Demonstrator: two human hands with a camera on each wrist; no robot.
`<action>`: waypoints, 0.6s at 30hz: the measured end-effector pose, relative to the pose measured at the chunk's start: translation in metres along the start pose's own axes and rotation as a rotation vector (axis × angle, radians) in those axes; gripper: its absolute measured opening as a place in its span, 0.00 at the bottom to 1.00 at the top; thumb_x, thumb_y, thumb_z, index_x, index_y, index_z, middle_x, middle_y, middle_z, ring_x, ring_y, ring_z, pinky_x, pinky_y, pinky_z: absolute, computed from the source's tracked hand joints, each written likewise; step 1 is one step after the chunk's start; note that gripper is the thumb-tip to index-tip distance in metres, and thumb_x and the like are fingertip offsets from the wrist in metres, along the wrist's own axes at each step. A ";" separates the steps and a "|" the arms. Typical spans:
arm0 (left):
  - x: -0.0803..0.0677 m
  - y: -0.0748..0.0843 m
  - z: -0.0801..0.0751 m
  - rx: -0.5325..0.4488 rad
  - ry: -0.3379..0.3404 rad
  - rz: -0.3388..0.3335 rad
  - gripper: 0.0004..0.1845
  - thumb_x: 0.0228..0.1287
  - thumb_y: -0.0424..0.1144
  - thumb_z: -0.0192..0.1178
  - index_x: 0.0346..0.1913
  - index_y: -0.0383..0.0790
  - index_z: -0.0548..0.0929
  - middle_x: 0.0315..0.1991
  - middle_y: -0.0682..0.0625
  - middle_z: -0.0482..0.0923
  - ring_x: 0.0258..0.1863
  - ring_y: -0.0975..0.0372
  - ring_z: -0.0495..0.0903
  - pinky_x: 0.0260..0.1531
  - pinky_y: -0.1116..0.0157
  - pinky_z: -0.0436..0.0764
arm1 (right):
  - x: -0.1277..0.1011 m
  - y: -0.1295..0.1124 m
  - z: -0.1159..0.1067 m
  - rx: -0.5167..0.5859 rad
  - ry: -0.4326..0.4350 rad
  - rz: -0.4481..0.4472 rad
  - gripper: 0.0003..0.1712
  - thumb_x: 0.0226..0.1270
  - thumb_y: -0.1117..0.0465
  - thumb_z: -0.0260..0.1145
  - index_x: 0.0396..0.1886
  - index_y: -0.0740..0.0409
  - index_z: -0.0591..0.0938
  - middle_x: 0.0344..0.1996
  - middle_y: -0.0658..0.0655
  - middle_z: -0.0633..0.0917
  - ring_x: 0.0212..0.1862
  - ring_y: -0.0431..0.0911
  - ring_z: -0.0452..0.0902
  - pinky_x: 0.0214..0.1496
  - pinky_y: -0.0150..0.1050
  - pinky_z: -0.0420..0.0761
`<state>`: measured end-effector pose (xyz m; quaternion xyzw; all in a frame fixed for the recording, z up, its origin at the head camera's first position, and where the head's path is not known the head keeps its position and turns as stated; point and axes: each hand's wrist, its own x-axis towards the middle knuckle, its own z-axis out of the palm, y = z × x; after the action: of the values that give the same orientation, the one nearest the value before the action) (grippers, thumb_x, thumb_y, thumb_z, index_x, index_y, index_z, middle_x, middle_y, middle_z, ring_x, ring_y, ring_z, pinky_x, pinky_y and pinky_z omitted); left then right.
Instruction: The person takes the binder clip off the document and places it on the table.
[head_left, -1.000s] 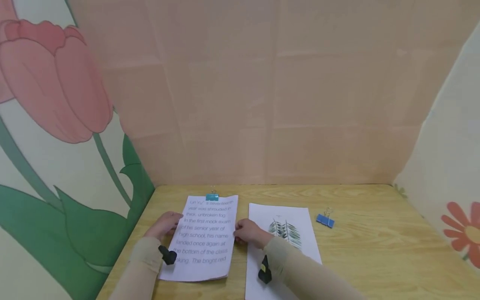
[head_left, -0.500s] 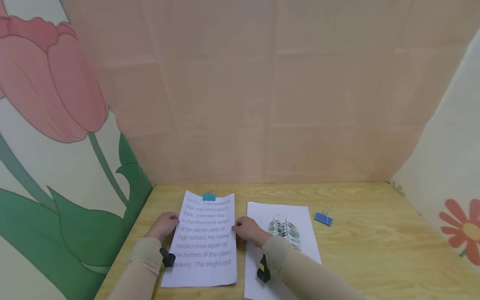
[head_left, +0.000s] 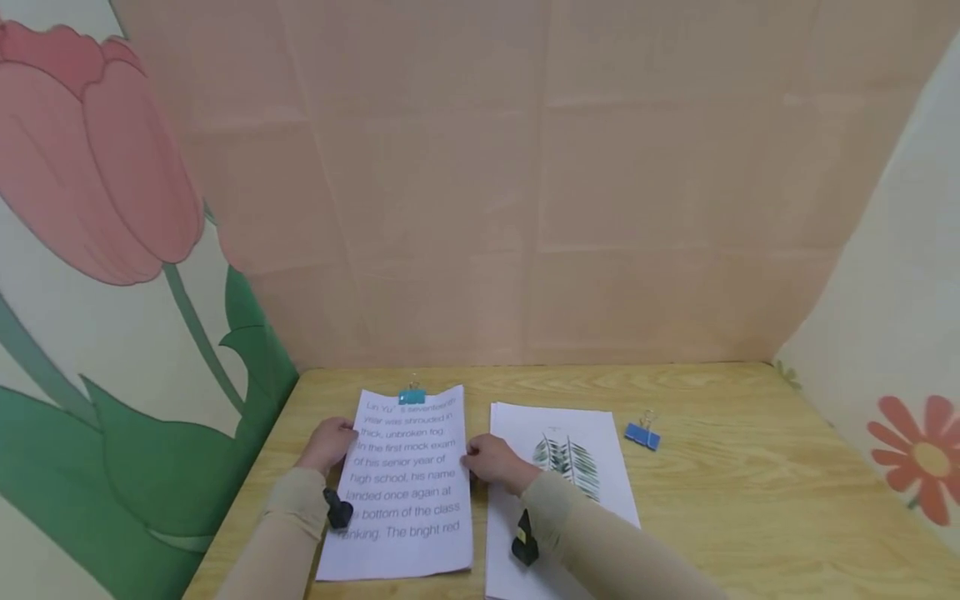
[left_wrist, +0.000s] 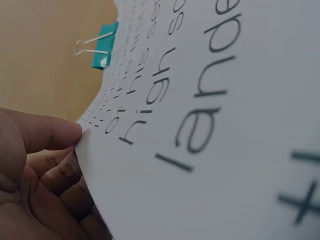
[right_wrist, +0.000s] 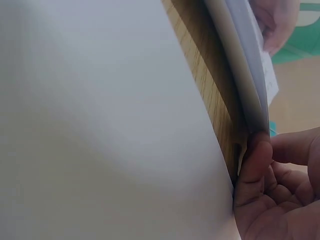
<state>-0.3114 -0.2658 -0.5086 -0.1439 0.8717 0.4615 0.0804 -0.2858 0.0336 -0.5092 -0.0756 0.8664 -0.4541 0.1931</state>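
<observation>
A stack of printed paper [head_left: 405, 500] with large text lies on the left side of the table, its top edge held by a teal binder clip [head_left: 412, 397]. My left hand [head_left: 327, 446] pinches the stack's left edge; in the left wrist view the thumb [left_wrist: 60, 134] lies on top, fingers curled beneath. At the opposite edge my right hand [head_left: 498, 461] pinches the paper between thumb and finger. The sides of the stack bow upward, and the right wrist view shows its right edge lifted off the wood. The undersides of the sheets are mostly hidden.
Under my right forearm lies a second paper stack [head_left: 517, 425] with a green leaf print [head_left: 566, 467]. A blue binder clip [head_left: 642, 436] rests to its right on the wooden table [head_left: 750, 483]. Behind stands a pinkish-beige backdrop [head_left: 525, 208]; floral panels flank both sides.
The text stack's lower right corner has shifted slightly right and nearer, and its top edge bends differently. Both hands keep their hold. The head view has turned slightly.
</observation>
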 end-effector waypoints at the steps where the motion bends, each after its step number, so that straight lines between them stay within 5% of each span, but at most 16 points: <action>1: 0.000 0.000 0.000 -0.005 0.008 0.009 0.20 0.74 0.30 0.49 0.63 0.21 0.74 0.54 0.32 0.78 0.55 0.42 0.76 0.60 0.43 0.72 | 0.000 0.000 0.001 -0.002 0.001 0.002 0.08 0.75 0.66 0.63 0.32 0.61 0.80 0.27 0.55 0.82 0.30 0.46 0.77 0.33 0.38 0.78; 10: 0.007 -0.004 0.002 -0.021 0.060 0.028 0.22 0.74 0.29 0.48 0.66 0.23 0.73 0.56 0.31 0.78 0.56 0.43 0.76 0.59 0.43 0.72 | 0.003 0.000 0.007 -0.026 0.019 0.012 0.09 0.75 0.67 0.63 0.30 0.61 0.79 0.26 0.55 0.81 0.29 0.46 0.76 0.32 0.38 0.78; 18: 0.006 -0.004 -0.002 -0.001 0.068 0.045 0.13 0.71 0.29 0.51 0.53 0.26 0.79 0.47 0.36 0.79 0.49 0.45 0.76 0.48 0.49 0.75 | 0.006 0.002 0.007 -0.044 0.032 0.021 0.09 0.75 0.66 0.63 0.31 0.60 0.80 0.26 0.55 0.82 0.29 0.47 0.77 0.31 0.39 0.77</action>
<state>-0.3159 -0.2705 -0.5128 -0.1399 0.8767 0.4584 0.0400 -0.2881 0.0278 -0.5162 -0.0633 0.8800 -0.4341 0.1823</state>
